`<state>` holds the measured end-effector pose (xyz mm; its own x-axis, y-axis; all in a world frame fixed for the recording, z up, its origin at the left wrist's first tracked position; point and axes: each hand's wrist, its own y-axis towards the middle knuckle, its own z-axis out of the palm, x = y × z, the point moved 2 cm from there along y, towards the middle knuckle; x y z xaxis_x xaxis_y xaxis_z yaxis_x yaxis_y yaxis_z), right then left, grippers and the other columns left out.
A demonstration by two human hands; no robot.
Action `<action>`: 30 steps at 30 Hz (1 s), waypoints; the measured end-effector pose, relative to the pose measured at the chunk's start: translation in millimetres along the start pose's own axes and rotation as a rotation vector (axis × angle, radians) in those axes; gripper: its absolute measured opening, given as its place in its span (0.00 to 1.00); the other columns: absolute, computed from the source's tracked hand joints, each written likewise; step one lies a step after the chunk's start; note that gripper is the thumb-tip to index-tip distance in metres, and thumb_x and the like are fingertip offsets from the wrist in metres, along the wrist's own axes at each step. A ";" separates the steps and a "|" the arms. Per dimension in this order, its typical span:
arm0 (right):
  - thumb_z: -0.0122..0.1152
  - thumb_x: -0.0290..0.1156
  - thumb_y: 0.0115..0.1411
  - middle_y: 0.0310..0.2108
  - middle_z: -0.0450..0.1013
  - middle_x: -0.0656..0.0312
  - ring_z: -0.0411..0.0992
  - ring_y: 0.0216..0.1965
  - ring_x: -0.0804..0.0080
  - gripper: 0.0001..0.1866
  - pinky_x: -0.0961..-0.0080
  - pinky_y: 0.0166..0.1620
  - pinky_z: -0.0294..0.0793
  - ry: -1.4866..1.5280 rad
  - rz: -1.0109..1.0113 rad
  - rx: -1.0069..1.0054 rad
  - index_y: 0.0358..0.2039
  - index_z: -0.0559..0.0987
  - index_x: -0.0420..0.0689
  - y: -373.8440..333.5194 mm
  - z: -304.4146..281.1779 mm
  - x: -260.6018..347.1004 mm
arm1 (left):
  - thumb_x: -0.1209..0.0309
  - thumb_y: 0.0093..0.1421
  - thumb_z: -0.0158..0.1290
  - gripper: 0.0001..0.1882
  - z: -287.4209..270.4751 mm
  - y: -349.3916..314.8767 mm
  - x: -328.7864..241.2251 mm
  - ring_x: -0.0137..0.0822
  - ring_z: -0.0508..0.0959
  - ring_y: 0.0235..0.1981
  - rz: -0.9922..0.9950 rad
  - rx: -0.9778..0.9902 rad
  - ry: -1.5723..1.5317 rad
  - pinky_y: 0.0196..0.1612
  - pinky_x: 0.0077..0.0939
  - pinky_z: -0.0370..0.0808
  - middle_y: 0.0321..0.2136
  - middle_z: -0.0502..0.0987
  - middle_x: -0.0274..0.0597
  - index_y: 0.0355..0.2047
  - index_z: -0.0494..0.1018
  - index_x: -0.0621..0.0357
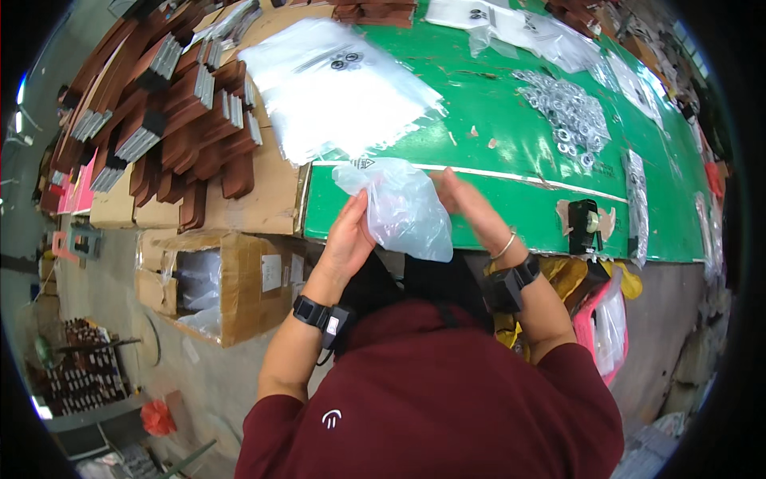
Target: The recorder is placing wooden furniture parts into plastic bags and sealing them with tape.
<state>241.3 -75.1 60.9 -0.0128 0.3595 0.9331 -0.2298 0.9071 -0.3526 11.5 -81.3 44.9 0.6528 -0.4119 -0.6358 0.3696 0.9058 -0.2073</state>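
Observation:
A clear plastic bag [408,211] hangs in front of me at the near edge of the green table, bulged out and crumpled. My left hand [351,238] grips its left side, thumb and fingers closed on the film. Just right of the bag is my right hand [472,209], smeared by motion, with its fingers stretched out and nothing visible in them. Whether its fingertips touch the film I cannot make out. Beyond the bag lies a spread stack of flat clear bags [335,96] with dark printed marks.
Brown bars with metal ends [179,112] are piled on cardboard at the left. A heap of clear rings [566,112] lies on the green table [495,203]. A black tape dispenser [584,227] stands at its right front edge. An open cardboard box [239,287] is below left.

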 end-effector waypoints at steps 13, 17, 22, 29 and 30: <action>0.59 0.30 0.66 0.34 0.70 0.70 0.70 0.35 0.82 0.27 0.81 0.44 0.73 0.282 -0.378 -0.085 0.64 0.67 0.38 0.3 -3.2 16.3 | 0.64 0.70 0.47 0.16 -18.3 8.9 -20.7 0.23 0.77 0.38 -0.068 -0.123 0.705 0.44 0.20 0.73 0.37 0.80 0.33 0.48 0.77 0.62; 0.58 0.30 0.66 0.36 0.72 0.67 0.71 0.34 0.80 0.26 0.79 0.40 0.74 0.155 -0.403 -0.221 0.63 0.67 0.38 12.9 -14.1 -0.4 | 0.66 0.70 0.48 0.15 -21.9 8.4 -11.3 0.23 0.77 0.36 -0.040 -0.146 0.811 0.41 0.21 0.74 0.34 0.80 0.31 0.48 0.78 0.63; 0.68 0.47 0.60 0.37 0.78 0.58 0.76 0.35 0.71 0.28 0.74 0.39 0.75 -0.216 -0.409 -0.289 0.50 0.74 0.38 16.4 11.0 9.3 | 0.77 0.61 0.53 0.09 5.2 7.7 -16.4 0.34 0.79 0.31 0.445 -0.107 1.137 0.38 0.26 0.74 0.31 0.80 0.38 0.41 0.77 0.67; 0.63 0.38 0.65 0.40 0.79 0.61 0.76 0.38 0.77 0.15 0.75 0.42 0.77 0.235 -0.332 -0.110 0.45 0.79 0.39 21.7 47.0 14.9 | 0.70 0.51 0.67 0.23 51.5 7.2 -17.3 0.40 0.80 0.39 0.666 -0.092 1.300 0.44 0.32 0.75 0.39 0.80 0.46 0.46 0.74 0.63; 0.59 0.34 0.67 0.41 0.78 0.64 0.75 0.39 0.80 0.12 0.77 0.41 0.76 0.326 -0.295 -0.092 0.46 0.79 0.39 18.2 39.2 17.0 | 0.70 0.52 0.66 0.22 45.4 9.6 -19.4 0.41 0.80 0.40 0.610 -0.161 1.239 0.44 0.32 0.75 0.40 0.79 0.47 0.46 0.73 0.62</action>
<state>198.8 -61.1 73.1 0.3507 0.1196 0.9288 -0.0899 0.9915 -0.0937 32.4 -69.1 89.1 -0.3546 0.3278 -0.8757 0.1070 0.9446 0.3102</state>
